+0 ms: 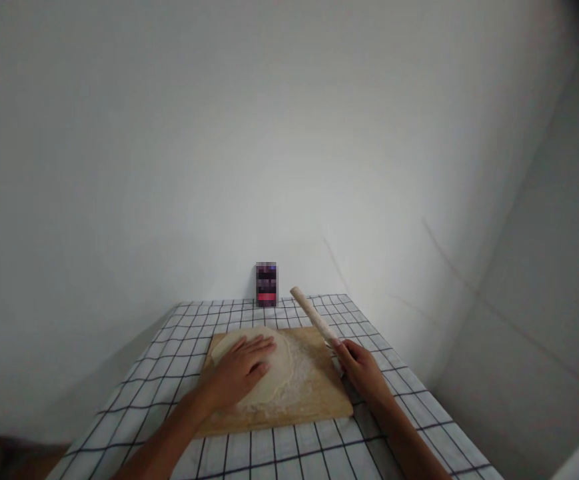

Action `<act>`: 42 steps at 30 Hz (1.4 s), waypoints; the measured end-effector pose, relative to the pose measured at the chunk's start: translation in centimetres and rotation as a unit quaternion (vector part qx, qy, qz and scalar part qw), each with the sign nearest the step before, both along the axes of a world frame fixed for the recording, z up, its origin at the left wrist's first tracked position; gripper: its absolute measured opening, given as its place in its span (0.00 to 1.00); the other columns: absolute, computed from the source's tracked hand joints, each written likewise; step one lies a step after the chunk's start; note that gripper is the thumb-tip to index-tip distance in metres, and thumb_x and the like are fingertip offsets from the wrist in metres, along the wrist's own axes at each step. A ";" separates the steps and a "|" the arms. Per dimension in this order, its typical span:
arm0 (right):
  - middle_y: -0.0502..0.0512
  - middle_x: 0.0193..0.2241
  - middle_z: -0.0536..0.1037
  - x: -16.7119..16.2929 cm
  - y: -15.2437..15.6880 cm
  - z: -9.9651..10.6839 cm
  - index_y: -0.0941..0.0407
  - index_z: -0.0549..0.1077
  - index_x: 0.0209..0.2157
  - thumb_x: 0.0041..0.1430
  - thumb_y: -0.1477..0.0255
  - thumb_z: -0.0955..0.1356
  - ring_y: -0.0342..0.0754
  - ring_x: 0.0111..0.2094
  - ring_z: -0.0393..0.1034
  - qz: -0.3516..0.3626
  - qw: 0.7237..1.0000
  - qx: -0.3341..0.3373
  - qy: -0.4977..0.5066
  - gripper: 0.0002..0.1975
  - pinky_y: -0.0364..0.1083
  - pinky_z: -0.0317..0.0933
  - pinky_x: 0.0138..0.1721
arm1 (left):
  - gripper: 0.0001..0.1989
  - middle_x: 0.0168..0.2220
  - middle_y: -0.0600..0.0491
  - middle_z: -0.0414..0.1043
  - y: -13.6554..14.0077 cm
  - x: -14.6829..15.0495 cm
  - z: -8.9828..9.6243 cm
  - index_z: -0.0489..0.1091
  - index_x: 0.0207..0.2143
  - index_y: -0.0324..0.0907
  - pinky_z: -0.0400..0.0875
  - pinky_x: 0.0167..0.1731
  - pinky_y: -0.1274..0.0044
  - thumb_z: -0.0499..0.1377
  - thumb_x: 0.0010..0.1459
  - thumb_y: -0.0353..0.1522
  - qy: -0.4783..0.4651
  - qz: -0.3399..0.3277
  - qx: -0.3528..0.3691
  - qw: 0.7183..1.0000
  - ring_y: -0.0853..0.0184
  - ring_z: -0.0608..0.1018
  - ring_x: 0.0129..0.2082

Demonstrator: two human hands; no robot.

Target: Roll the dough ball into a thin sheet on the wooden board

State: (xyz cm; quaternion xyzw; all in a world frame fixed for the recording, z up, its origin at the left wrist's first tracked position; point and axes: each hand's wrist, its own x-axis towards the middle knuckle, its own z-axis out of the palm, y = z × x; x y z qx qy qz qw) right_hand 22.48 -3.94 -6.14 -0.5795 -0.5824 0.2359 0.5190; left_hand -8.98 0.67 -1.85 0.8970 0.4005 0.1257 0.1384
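Note:
A round, flat sheet of dough lies on the left part of a wooden board. My left hand rests flat on the dough, its fingers stretched out and somewhat apart. In my right hand, at the board's right edge, is a floured rolling pin, gripped near its lower end. The pin is raised and slants up to the left, clear of the dough. White flour is scattered over the board to the right of the dough.
Under the board is a white tablecloth with dark grid lines. At the table's far edge, against the white wall, stands a small dark blurred-out object with a red band. Another wall is on the right.

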 end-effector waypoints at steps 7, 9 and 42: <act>0.48 0.17 0.57 -0.6 -0.7 0.0 0.52 0.57 0.19 0.60 0.36 0.57 0.45 0.22 0.53 0.010 0.996 -0.074 -0.045 0.34 0.45 0.47 0.23 | 0.22 0.67 0.48 0.66 3.3 -3.1 -2.5 0.71 0.62 0.46 0.48 0.70 0.57 0.52 0.68 0.37 -0.120 0.066 0.022 0.990 0.54 0.64 0.70; 0.48 0.17 0.56 -0.7 -0.8 -0.2 0.51 0.56 0.19 0.59 0.35 0.57 0.45 0.22 0.53 -0.003 0.995 -0.077 -0.061 0.34 0.46 0.46 0.24 | 0.22 0.67 0.45 0.66 3.4 -3.8 -2.7 0.73 0.60 0.43 0.48 0.70 0.57 0.52 0.67 0.37 -0.142 0.082 0.022 0.986 0.53 0.64 0.69; 0.59 0.60 0.76 -6.9 4.3 1.5 0.57 0.76 0.57 0.70 0.70 0.56 0.55 0.61 0.70 0.051 0.929 -0.011 -0.365 0.24 0.53 0.61 0.62 | 0.24 0.59 0.49 0.76 -3.0 0.1 0.1 0.73 0.57 0.53 0.54 0.65 0.53 0.48 0.69 0.51 -0.158 0.122 0.088 0.976 0.49 0.71 0.63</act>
